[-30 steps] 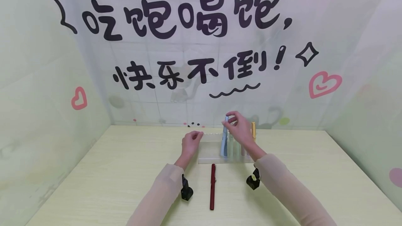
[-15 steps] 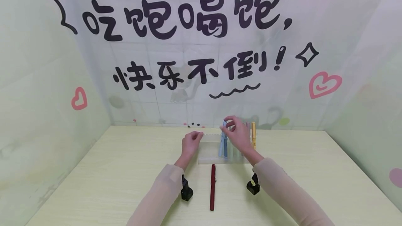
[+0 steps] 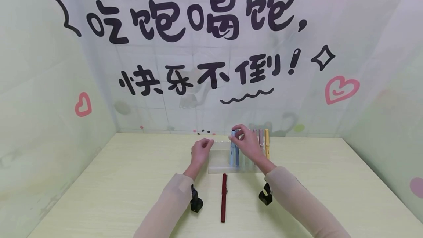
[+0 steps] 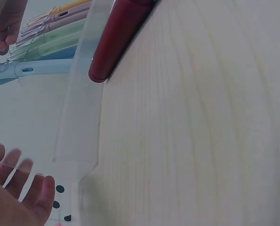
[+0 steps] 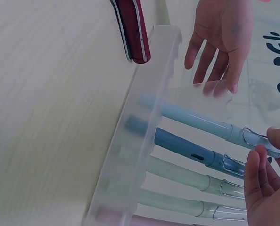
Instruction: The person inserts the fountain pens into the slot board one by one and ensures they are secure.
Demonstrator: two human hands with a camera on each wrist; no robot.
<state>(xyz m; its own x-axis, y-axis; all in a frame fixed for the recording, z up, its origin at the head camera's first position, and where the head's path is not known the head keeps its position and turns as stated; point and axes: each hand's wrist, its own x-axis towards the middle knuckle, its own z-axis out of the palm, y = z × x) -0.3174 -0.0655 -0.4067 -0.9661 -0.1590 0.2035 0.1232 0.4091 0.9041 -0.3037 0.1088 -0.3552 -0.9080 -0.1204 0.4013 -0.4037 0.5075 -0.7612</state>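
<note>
A clear plastic pen stand stands at the back of the table. My left hand pinches its upper left edge; in the left wrist view some fingers show through the clear panel. My right hand pinches the capped top of a light blue pen, whose lower end sits behind the stand's frosted front lip. Right beside it stands a dark blue pen. Green pens, mauve pens and a yellow pen fill the slots to the right, partly hidden by my right hand.
A dark red pen with a metal clip lies on the pale wooden table, in front of the stand and between my forearms. Behind the stand rises a wall sheet with black lettering. Black wrist cameras hang under both sleeves.
My right hand has moved slightly left and down with the light blue pen, which has gone from leaning to upright left of the dark blue one. My left hand stays at the stand's edge.
</note>
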